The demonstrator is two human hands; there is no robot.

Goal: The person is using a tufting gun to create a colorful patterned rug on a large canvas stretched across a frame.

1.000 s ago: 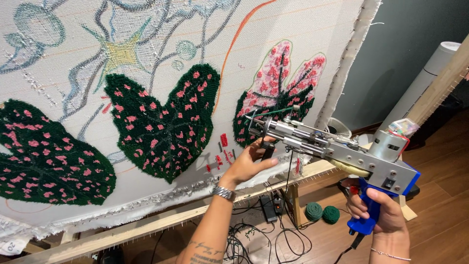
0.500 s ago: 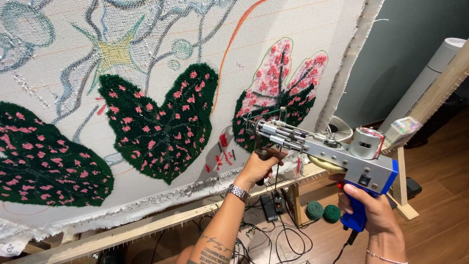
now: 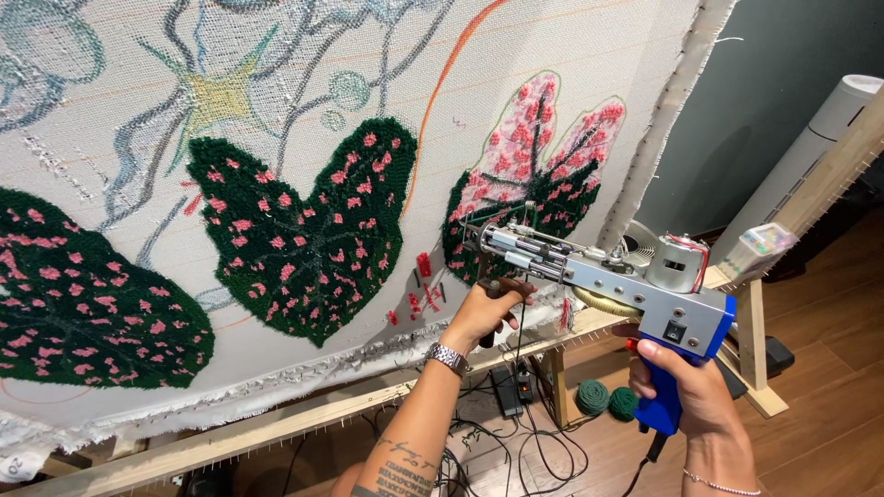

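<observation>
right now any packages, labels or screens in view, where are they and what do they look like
Clear plastic box: on the wooden frame rail at right, behind the tufting gun; rectangular, see-through, small multicoloured bits inside.
No screens or signs visible; any label is too small to tell.

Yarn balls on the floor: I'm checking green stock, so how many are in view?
2: one yarn ball and a second yarn ball touching it on its right, under the wooden frame. Others may be hidden.
</observation>
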